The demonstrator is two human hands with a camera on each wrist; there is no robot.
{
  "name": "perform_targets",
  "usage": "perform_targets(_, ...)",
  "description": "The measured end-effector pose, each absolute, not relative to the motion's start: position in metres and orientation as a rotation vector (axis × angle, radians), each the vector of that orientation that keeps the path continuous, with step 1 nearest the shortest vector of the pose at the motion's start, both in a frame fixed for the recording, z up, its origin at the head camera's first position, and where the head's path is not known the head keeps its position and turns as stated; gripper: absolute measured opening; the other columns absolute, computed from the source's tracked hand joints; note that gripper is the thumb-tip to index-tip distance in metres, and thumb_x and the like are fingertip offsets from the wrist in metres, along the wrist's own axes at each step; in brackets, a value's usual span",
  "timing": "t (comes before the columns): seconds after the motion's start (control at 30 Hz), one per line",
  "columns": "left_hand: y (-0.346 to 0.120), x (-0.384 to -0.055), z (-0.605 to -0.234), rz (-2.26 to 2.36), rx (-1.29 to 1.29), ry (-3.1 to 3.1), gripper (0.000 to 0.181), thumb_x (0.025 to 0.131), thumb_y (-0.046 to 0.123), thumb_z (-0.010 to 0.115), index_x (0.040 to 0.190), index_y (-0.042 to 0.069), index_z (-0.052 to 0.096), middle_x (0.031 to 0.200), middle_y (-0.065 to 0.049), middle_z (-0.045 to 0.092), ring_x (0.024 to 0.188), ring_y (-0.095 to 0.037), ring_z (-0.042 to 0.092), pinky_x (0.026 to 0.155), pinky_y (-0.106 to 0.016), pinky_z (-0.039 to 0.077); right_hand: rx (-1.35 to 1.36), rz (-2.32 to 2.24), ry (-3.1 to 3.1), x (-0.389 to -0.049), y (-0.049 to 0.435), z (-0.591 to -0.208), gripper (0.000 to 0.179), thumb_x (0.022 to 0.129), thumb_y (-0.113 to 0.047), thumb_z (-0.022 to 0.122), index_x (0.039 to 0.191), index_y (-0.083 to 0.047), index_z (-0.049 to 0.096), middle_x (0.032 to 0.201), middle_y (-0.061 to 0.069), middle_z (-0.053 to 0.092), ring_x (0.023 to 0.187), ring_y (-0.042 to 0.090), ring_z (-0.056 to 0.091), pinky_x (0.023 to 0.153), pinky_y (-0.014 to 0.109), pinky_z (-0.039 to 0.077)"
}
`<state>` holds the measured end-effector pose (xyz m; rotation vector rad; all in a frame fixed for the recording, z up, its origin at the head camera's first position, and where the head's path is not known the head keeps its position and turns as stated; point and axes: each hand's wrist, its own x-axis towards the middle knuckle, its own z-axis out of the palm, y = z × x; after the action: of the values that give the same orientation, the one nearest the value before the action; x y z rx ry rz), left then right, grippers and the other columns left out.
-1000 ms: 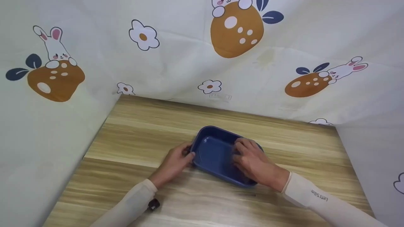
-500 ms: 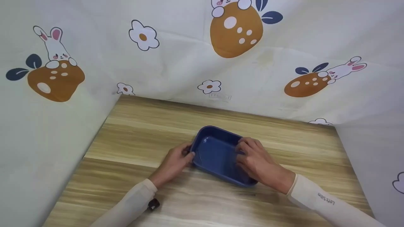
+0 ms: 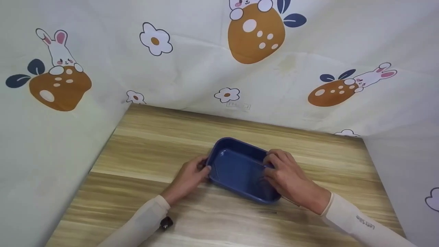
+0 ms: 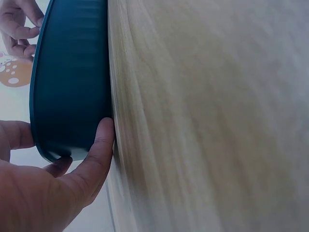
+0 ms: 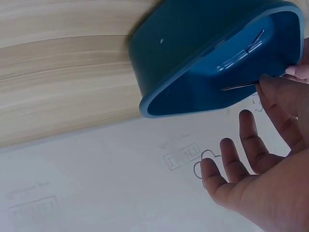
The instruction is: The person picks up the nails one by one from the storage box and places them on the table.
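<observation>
Pinching a rod [image 5: 241,86] in our right hand [image 3: 287,175], other fingers apart, we clamp our left hand [image 3: 189,174] on the tray's [image 3: 236,169] left edge.

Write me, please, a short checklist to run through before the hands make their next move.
1. Left hand steadying blue tray: ok, it holds one end.
2. Tray upright on the table: ok.
3. Right hand securing thin rod: ok, pinched between thumb and finger.
4. Tray free of other pieces: not ok, a thin dark piece lies inside.
5. Rod tip clear of tray floor: cannot tell.
</observation>
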<state>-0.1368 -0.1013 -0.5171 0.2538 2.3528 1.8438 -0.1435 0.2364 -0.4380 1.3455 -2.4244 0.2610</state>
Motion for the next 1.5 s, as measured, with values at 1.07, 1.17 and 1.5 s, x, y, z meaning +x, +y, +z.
perform_targets(1.07, -0.101, -0.135, -0.521, 1.866, 0.253, 2.327, 0.044, 0.105, 0.012, 0.061, 0.145, -0.003, 0.057, 0.126, -0.023, 0.069, 0.107, -0.031, 0.071, 0.085, -0.038, 0.066, 1.249, 0.243, -2.415, -0.131, 0.268, -0.435, 0.013, 0.080, -0.004, 0.088, 0.085, -0.011, 0.078, 0.108, 0.007, 0.065, 0.116, 0.037, 0.058, 0.092, 0.056, 0.050)
perform_targets(1.17, -0.101, -0.136, -0.521, 1.882, 0.243, 2.317, 0.044, 0.105, 0.011, 0.061, 0.145, -0.005, 0.056, 0.125, -0.025, 0.069, 0.106, -0.033, 0.071, 0.085, -0.040, 0.066, 1.229, 0.246, -2.421, -0.129, 0.271, -0.436, 0.014, 0.080, -0.005, 0.089, 0.082, -0.012, 0.077, 0.107, 0.007, 0.065, 0.115, 0.037, 0.059, 0.092, 0.056, 0.051)
perform_targets(1.5, -0.101, -0.137, -0.521, 1.883, 0.235, 2.335, 0.045, 0.104, 0.011, 0.062, 0.144, -0.008, 0.056, 0.125, -0.025, 0.070, 0.110, -0.035, 0.071, 0.086, -0.033, 0.065, 1.205, 0.259, -2.452, -0.123, 0.276, -0.440, 0.020, 0.075, 0.000, 0.092, 0.082, -0.013, 0.077, 0.107, 0.006, 0.065, 0.116, 0.036, 0.059, 0.095, 0.056, 0.050)
